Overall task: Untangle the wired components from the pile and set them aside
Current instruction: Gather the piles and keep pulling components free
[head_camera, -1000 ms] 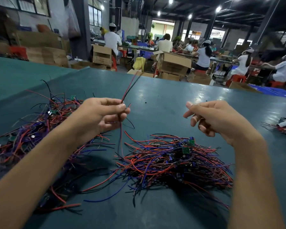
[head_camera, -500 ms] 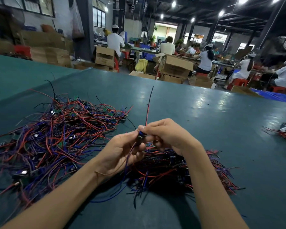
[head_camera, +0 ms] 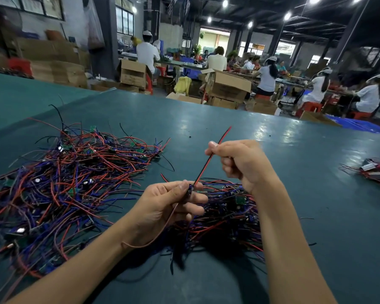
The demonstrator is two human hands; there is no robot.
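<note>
- Since the moment before, my right hand has slid up along the red-black wire, away from my left hand.
- My left hand pinches the small component at the wire's lower end, at the frame's centre.
- My right hand pinches the wire near its upper end, the other fingers curled.
- The tangled pile lies under both hands; a bigger heap lies at the left on the green table.

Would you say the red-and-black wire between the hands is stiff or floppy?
Probably floppy: the wire runs straight only where the right hand and left hand hold it taut, and its tail sags in a loop below. Likely light: a fingertip pinch carries it.
</note>
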